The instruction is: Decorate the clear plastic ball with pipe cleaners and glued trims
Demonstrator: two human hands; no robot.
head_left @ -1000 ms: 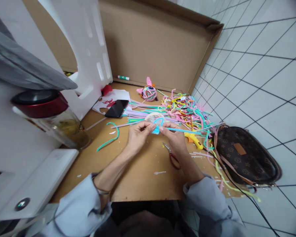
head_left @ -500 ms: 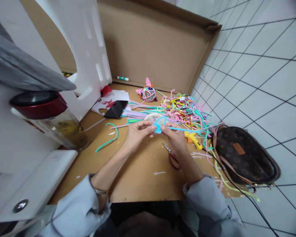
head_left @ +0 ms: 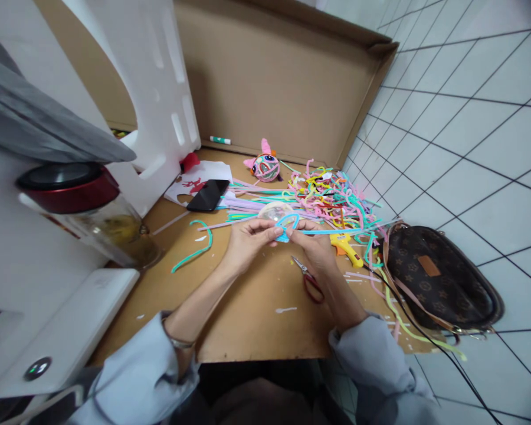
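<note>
A light blue pipe cleaner [head_left: 287, 222] is bent into a loop between my two hands, its long tail stretching off to the right. My left hand [head_left: 253, 235] pinches the folded blue part from the left. From the right, my right hand [head_left: 312, 239] pinches the same pipe cleaner close to the loop's base. Just behind the fingers lies a round, clear-and-white piece [head_left: 272, 209], partly hidden. Red-handled scissors [head_left: 308, 280] rest on the table below my right hand. A yellow glue gun [head_left: 348, 249] lies to the right of that hand.
A heap of coloured pipe cleaners [head_left: 331, 200] spreads behind my hands. Near it are a pink-eared ball figure [head_left: 265, 167] and a black phone [head_left: 209, 195]. A glass bottle [head_left: 128, 236] stands left; a brown handbag [head_left: 438, 277] and a cable are right.
The blue loop has become rounder and tilted a little, and the fingers have shifted slightly around its base. Both hands keep hold of the pipe cleaner.
</note>
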